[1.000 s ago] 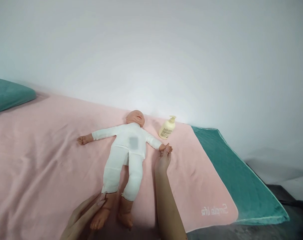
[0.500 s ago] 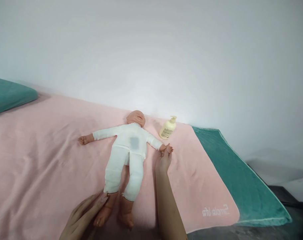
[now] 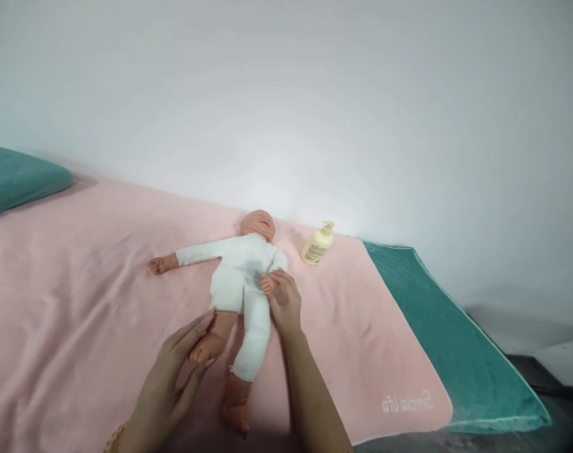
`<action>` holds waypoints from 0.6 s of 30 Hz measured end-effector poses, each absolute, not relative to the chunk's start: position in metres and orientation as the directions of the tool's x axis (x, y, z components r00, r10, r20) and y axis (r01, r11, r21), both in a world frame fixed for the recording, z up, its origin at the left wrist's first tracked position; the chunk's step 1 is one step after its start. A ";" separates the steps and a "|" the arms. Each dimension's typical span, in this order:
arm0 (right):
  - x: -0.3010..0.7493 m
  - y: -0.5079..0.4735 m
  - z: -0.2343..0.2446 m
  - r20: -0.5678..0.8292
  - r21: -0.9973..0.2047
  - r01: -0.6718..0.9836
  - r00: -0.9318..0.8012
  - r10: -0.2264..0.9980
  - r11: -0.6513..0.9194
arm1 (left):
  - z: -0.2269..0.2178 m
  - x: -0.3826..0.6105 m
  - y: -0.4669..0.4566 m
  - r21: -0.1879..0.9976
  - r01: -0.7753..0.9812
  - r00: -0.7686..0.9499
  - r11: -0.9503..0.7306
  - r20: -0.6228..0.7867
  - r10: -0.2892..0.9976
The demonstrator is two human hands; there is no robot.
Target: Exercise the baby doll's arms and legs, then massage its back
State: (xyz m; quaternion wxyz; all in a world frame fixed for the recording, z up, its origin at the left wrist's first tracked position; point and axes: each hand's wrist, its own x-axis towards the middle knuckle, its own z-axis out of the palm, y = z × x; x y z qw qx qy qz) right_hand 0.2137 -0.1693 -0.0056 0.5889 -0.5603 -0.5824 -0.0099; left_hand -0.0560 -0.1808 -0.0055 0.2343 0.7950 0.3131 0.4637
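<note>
A baby doll in a white cloth suit lies on its back on the pink blanket, head toward the wall. My left hand is closed around the doll's foot on the left, fingers above and thumb beneath; that leg is bent up toward the body. In my right hand is the doll's hand, folded in over its belly. The doll's other arm stretches out to the left, and its other leg lies straight toward me.
A pale yellow pump bottle stands on the blanket right of the doll's head. Teal fabric shows past the blanket's right edge. At the far left lies a teal pillow. The white wall rises behind.
My left hand has pushed the doll's foot up toward its body, bending the leg. The right hand has brought the doll's arm inward from the right, onto its belly.
</note>
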 end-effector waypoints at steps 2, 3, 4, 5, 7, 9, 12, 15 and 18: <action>0.214 -0.170 -0.005 0.721 -0.565 0.740 0.229 0.654 0.365 | 0.007 -0.045 -0.173 0.713 0.248 0.337 -0.656 0.571 0.748; 0.215 -0.170 -0.005 0.727 -0.536 0.764 0.203 0.656 0.358 | 0.012 -0.039 -0.168 0.731 0.239 0.323 -0.639 0.561 0.762; 0.216 -0.170 -0.005 0.729 -0.516 0.780 0.183 0.659 0.353 | 0.016 -0.034 -0.163 0.743 0.232 0.314 -0.628 0.553 0.771; 0.216 -0.170 -0.005 0.728 -0.501 0.791 0.167 0.665 0.351 | 0.020 -0.028 -0.157 0.750 0.225 0.312 -0.622 0.549 0.775; 0.217 -0.170 -0.004 0.723 -0.486 0.800 0.144 0.676 0.350 | 0.024 -0.018 -0.148 0.756 0.207 0.320 -0.621 0.547 0.774; 0.216 -0.170 -0.004 0.718 -0.488 0.798 0.137 0.682 0.354 | 0.026 -0.009 -0.143 0.754 0.188 0.336 -0.630 0.553 0.762; 0.216 -0.170 -0.004 0.703 -0.531 0.766 0.160 0.693 0.362 | 0.025 -0.002 -0.142 0.734 0.182 0.341 -0.654 0.577 0.742; 0.217 -0.170 -0.004 0.664 -0.654 0.657 0.260 0.701 0.375 | 0.023 -0.003 -0.149 0.713 0.187 0.337 -0.676 0.599 0.726; 0.219 -0.170 -0.003 0.597 -0.788 0.476 0.440 0.670 0.390 | 0.019 -0.013 -0.161 0.737 0.188 0.336 -0.650 0.573 0.747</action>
